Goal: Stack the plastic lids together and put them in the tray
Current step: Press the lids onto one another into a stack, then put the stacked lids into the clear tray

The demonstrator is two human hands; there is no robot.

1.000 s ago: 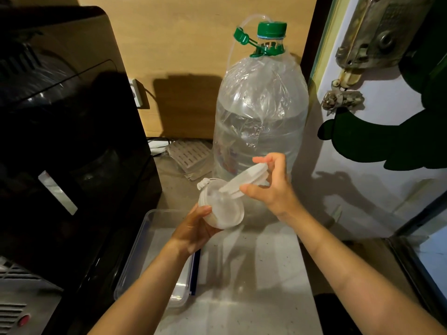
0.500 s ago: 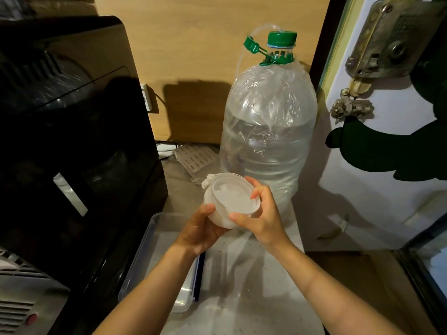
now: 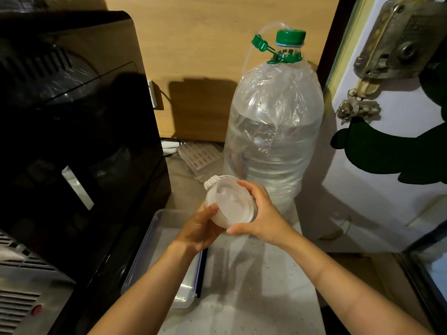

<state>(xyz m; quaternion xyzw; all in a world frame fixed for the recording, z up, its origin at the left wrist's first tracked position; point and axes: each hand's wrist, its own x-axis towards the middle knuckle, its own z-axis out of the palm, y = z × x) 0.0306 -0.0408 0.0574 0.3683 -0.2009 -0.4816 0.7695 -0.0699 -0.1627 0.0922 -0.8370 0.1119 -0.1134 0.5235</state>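
Note:
A stack of translucent white plastic lids (image 3: pixel 231 203) hangs above the counter, held between both hands. My left hand (image 3: pixel 199 228) cups the stack from below and from the left. My right hand (image 3: pixel 260 215) grips its right rim, thumb at the bottom edge and fingers over the top. A small ribbed tab sticks out at the stack's upper left. Below and to the left lies the clear plastic tray (image 3: pixel 154 240), partly hidden by my left forearm.
A large water bottle (image 3: pixel 273 131) with a green cap stands just behind the lids. A tall black appliance (image 3: pixel 72 131) fills the left side. A white door (image 3: pixel 387 189) with a metal latch bounds the right. The speckled counter (image 3: pixel 242 286) runs toward me.
My right hand brought a separate lid down onto the lids in my left hand. Both hands now clasp the joined stack, which has sunk slightly toward the tray.

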